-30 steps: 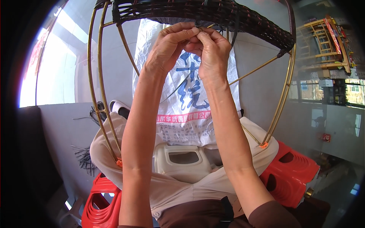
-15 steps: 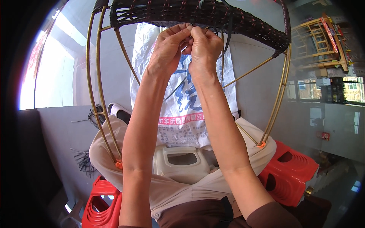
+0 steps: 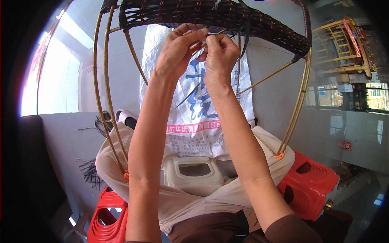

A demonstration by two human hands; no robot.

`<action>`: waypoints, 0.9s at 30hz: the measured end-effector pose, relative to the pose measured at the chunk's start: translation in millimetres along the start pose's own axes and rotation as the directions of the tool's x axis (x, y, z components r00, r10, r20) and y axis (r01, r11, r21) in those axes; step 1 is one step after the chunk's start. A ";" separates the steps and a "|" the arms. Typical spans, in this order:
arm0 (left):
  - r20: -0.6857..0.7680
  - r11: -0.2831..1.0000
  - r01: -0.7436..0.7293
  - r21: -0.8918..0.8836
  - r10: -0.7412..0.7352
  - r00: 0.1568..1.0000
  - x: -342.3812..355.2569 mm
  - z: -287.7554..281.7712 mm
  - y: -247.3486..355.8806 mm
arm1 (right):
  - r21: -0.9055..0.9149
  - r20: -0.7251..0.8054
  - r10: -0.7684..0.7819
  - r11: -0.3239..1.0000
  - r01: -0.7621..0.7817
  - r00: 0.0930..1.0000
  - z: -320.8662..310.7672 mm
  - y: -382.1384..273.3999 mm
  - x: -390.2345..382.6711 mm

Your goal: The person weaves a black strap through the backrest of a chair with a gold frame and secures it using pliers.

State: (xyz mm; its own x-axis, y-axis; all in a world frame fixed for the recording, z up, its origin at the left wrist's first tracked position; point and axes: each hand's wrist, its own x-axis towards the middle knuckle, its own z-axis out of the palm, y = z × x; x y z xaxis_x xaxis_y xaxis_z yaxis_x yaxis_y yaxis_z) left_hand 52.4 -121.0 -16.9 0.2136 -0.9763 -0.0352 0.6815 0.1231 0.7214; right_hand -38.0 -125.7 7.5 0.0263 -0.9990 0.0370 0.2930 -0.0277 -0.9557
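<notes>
Pinching, left hand (image 3: 177,48) and right hand (image 3: 221,56) were finger-closed, contents unclear; woven band (image 3: 182,14) lay just above; dark strip (image 3: 247,32) hung beside right, could snag if pulled.

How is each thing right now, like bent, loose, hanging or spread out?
Left hand: fingers bent, thumb near forefinger
Right hand: fingers curled; what they pinch is too small to tell
Woven panel: strips interlaced
Long dark strip: hanging
White sack: spread out, wrinkled
Dark strips: loose, scattered
Orange tie: fastened around rods
</notes>
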 end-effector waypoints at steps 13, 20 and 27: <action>-0.127 1.000 0.012 -0.004 -0.012 0.992 -6.4 5.8 -7.1 | -0.399 0.051 -0.247 0.883 0.247 0.968 -1.3 -3.9 3.9; -0.130 0.984 0.159 -0.075 -0.168 0.977 6.4 1.9 -1.7 | -0.323 0.017 -0.203 0.925 0.198 0.979 -1.8 11.0 3.4; -0.038 0.970 0.111 0.215 -0.105 0.994 3.5 -4.6 9.9 | -0.293 0.153 -0.044 0.952 0.088 0.987 -13.0 -0.5 -6.2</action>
State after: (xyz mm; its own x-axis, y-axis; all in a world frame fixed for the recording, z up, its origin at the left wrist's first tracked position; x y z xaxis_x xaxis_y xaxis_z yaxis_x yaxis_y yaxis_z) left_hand 63.1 -122.4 -13.1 0.1677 -0.9762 -0.1372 0.5347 -0.0268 0.8446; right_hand -50.8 -120.0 3.9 0.1594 -0.9795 0.1236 0.0015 -0.1249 -0.9922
